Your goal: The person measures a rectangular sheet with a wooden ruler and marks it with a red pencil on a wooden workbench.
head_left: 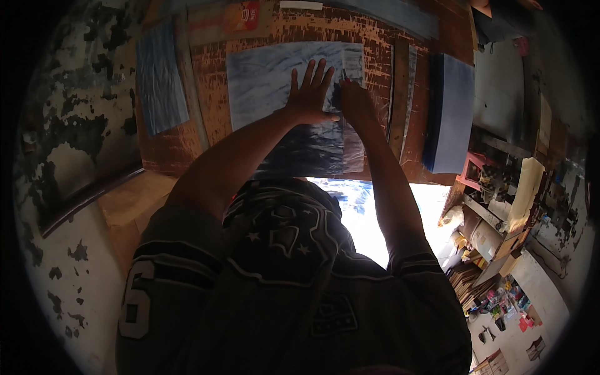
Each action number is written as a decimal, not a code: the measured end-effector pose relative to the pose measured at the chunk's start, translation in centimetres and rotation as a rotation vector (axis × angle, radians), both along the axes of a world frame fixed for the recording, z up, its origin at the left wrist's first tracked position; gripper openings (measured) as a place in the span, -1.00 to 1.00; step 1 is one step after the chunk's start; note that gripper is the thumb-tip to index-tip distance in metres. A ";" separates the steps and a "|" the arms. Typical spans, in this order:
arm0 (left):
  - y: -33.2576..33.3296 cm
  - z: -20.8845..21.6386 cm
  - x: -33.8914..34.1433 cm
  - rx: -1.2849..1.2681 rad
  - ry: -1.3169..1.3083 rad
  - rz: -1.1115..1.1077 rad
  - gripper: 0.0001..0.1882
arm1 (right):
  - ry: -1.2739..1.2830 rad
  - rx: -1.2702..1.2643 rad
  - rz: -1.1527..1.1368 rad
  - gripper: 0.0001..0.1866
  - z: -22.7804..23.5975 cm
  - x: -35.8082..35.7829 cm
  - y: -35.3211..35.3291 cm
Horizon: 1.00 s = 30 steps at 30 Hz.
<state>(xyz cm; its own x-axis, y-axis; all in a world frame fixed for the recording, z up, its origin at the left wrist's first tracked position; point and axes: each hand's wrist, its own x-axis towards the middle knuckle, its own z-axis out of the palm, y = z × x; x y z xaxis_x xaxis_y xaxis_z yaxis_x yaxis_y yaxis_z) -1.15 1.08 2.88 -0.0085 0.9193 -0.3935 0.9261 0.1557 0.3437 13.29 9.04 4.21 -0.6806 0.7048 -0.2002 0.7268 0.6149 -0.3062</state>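
Note:
A shiny bluish plastic sheet [259, 75] lies on the worn reddish-brown table, with a narrow clear strip [354, 140] along its right side. My left hand [308, 100] is pressed flat on the sheet, fingers spread and thumb pointing right. Just right of it, my right hand [354, 95] is closed, close to the line where sheet and strip meet. A thin, dark tool [344, 74] pokes out past its fingers; its kind is too shaded to make out.
A tall stack of blue sheets [453, 112] stands at the table's right, beside a wooden bar [399, 94]. Another bluish sheet [161, 78] lies left. An orange-red packet [242, 15] and white strip [301, 5] are at the far side. Part of another person [481, 6] shows upper right.

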 end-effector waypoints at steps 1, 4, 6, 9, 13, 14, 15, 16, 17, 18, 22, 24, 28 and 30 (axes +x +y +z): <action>-0.3 -0.1 -0.1 -0.006 0.010 0.006 0.40 | 0.027 -0.068 -0.040 -0.79 0.5 -0.5 0.0; -0.1 -0.5 0.2 0.035 0.033 -0.003 0.39 | 0.091 -0.038 0.009 -0.78 -0.2 0.2 0.5; 0.3 -0.9 0.5 0.044 0.045 -0.018 0.39 | 0.098 0.008 0.045 -0.78 -1.2 1.4 0.0; 0.0 -0.1 0.3 -0.016 0.080 -0.015 0.38 | 0.123 -0.066 -0.023 -0.78 -0.7 2.9 -3.6; -0.2 -0.1 0.0 -0.002 0.073 0.003 0.37 | 0.138 -0.191 -0.030 -0.77 -0.7 8.6 -10.4; 0.0 0.1 0.1 -0.014 0.061 -0.008 0.37 | 0.105 -0.160 -0.010 -0.76 -1.6 10.3 -12.3; 0.3 0.2 0.1 -0.023 0.048 -0.018 0.37 | 0.071 -0.127 0.013 -0.74 -1.8 11.7 -14.0; 0.3 0.2 -0.1 -0.016 0.046 -0.015 0.37 | 0.078 -0.178 -0.023 -0.73 -1.2 12.6 -15.4; 0.0 0.0 -0.1 -0.009 0.041 -0.012 0.38 | 0.083 -0.229 -0.057 -0.72 -0.5 13.5 -16.8; 0.0 -0.1 -0.1 0.003 0.035 -0.009 0.38 | 0.055 -0.307 -0.047 -0.72 0.2 14.6 -17.8; 0.4 -0.1 0.0 -0.021 0.038 -0.011 0.40 | -0.102 -0.442 0.016 -0.69 2.5 16.7 -16.9; 0.2 0.0 -0.2 -0.030 0.021 0.000 0.41 | -0.151 -0.250 0.148 -0.67 3.2 15.1 -13.6; 0.3 1.0 -0.2 -0.058 0.039 0.008 0.41 | 0.183 0.002 -0.085 -0.73 4.3 5.9 -3.6; 0.1 0.7 -0.4 -0.056 0.042 0.016 0.41 | 0.022 -0.037 -0.077 -0.65 4.5 1.1 0.6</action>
